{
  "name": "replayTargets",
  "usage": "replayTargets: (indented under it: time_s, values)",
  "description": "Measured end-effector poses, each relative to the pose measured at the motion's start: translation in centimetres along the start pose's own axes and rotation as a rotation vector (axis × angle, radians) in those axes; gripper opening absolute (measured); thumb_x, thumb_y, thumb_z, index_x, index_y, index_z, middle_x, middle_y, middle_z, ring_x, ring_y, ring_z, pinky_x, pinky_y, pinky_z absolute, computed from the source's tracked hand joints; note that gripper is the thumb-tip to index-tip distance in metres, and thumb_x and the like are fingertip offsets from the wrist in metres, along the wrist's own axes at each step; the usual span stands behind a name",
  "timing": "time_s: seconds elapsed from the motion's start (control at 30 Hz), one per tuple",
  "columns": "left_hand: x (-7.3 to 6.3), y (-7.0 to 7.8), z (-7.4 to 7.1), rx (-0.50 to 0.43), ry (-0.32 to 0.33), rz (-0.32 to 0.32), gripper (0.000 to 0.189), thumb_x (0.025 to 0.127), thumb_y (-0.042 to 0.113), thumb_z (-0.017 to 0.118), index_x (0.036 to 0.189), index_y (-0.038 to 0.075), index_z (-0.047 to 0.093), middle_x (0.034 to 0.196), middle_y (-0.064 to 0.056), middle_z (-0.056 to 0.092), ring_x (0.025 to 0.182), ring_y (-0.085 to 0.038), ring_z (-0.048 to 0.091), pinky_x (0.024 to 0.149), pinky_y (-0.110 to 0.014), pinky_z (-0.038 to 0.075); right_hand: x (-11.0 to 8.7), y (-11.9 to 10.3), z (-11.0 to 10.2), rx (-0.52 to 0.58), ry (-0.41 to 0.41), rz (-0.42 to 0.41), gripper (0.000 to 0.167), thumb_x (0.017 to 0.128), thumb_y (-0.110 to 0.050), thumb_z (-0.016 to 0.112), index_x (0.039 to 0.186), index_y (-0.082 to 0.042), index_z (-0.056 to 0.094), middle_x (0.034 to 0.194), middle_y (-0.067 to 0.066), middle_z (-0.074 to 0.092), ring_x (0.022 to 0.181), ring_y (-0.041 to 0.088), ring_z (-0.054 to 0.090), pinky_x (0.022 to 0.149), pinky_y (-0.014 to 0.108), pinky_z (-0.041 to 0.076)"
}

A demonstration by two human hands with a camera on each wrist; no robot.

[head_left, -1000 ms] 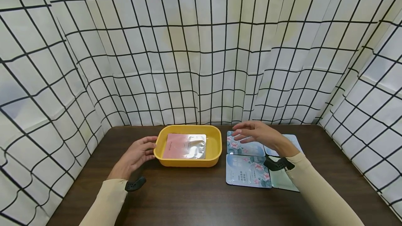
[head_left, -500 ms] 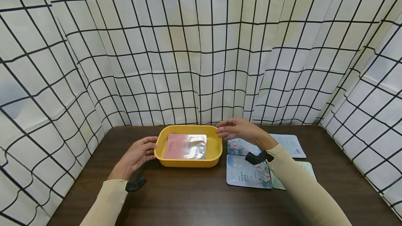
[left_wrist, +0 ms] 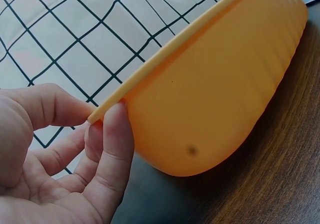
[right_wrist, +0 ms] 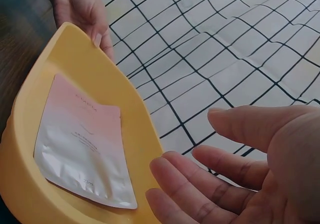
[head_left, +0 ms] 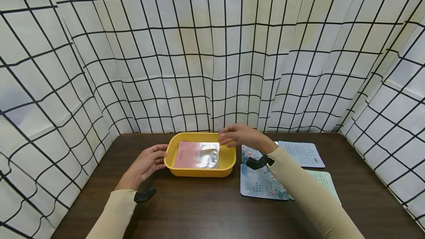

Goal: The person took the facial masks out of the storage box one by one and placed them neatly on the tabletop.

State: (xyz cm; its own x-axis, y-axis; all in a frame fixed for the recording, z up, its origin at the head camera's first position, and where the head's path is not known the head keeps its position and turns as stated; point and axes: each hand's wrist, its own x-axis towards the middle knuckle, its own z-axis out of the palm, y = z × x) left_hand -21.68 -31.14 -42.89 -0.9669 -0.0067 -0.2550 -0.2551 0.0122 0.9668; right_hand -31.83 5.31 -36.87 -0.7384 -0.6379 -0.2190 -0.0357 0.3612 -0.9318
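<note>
A yellow plastic tray (head_left: 200, 173) sits on the table, with a pink and silver sheet mask packet (head_left: 196, 155) lying flat inside. My left hand (head_left: 145, 166) pinches the tray's left rim between thumb and fingers, which shows closely in the left wrist view. Over the right end of the tray hovers my right hand (head_left: 243, 135), its fingers relaxed and slightly bent with nothing between them. In the right wrist view those fingers (right_wrist: 185, 191) overlap the tray's edge, apart from the packet.
Right of the tray lie a blue floral packet (head_left: 262, 185), a pale blue packet (head_left: 300, 154) and a green packet (head_left: 325, 182). My right forearm partly covers them and another floral packet (head_left: 248, 153) behind. A white cloth with black grid lines (head_left: 212, 54) surrounds the dark wooden table (head_left: 199, 209).
My right hand has moved left from above the floral packets to above the tray's right end. The left hand stays at the tray's left rim.
</note>
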Motion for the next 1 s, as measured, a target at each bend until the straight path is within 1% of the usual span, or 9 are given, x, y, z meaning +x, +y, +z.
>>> replayTargets:
  time_s: [0.1,0.23,0.37,0.43,0.63,0.83,1.0]
  values:
    - [-0.1,0.0,0.0,0.006,0.003,0.001,0.049,0.103,0.014,0.058,0.147,0.001,0.043,0.122,-0.011,0.06,0.091,-0.02,0.063,0.079,-0.028,0.059,0.4,-0.1,0.4,0.003,-0.002,0.011,0.056,0.097,-0.031,0.07,0.142,-0.001,0.054,0.127,0.008,0.068,0.113,0.023,0.068,0.1,0.044,0.054]
    - [-0.1,0.1,0.0,0.013,0.004,0.004,0.049,0.103,0.014,0.057,0.148,0.001,0.042,0.124,-0.013,0.059,0.092,-0.02,0.063,0.079,-0.028,0.059,1.1,-0.2,0.8,0.015,0.003,0.01,0.054,0.1,-0.03,0.066,0.144,-0.002,0.053,0.123,0.007,0.07,0.112,0.023,0.069,0.103,0.049,0.051]
    - [0.0,0.1,0.0,0.005,0.006,0.006,0.048,0.103,0.014,0.057,0.147,0.001,0.043,0.123,-0.013,0.06,0.092,-0.021,0.063,0.079,-0.029,0.059,1.7,-0.2,1.3,-0.013,0.005,0.009,0.051,0.101,-0.032,0.063,0.143,-0.004,0.054,0.121,0.005,0.071,0.111,0.021,0.069,0.107,0.052,0.047]
    - [0.0,0.0,0.1,0.0,0.007,0.005,0.048,0.103,0.013,0.057,0.147,0.001,0.043,0.123,-0.013,0.06,0.092,-0.02,0.063,0.078,-0.029,0.059,2.0,-0.1,1.5,-0.03,-0.005,0.01,0.052,0.101,-0.033,0.063,0.142,-0.003,0.055,0.123,0.007,0.071,0.113,0.023,0.068,0.109,0.054,0.045]
    - [0.0,-0.1,0.1,0.012,0.009,0.006,0.047,0.103,0.013,0.056,0.147,0.001,0.044,0.122,-0.013,0.06,0.092,-0.021,0.062,0.078,-0.028,0.058,3.1,0.2,2.2,-0.044,-0.02,0.026,0.051,0.099,-0.031,0.066,0.141,-0.003,0.056,0.125,0.013,0.071,0.118,0.03,0.066,0.111,0.056,0.042]
    - [-0.1,-0.2,0.1,-0.001,0.014,0.006,0.046,0.103,0.013,0.057,0.146,0.001,0.045,0.12,-0.011,0.061,0.091,-0.02,0.063,0.077,-0.028,0.059,4.0,0.4,2.8,-0.057,0.01,0.036,0.043,0.1,-0.028,0.065,0.136,-0.005,0.06,0.119,0.012,0.073,0.116,0.03,0.067,0.111,0.057,0.041]
    - [-0.1,-0.1,0.2,-0.01,0.018,0.004,0.046,0.103,0.013,0.058,0.145,0.001,0.045,0.12,-0.012,0.062,0.091,-0.021,0.064,0.078,-0.029,0.059,4.4,0.3,3.2,-0.028,0.019,0.036,0.04,0.1,-0.022,0.064,0.135,-0.002,0.06,0.122,0.017,0.071,0.115,0.032,0.067,0.112,0.056,0.04]
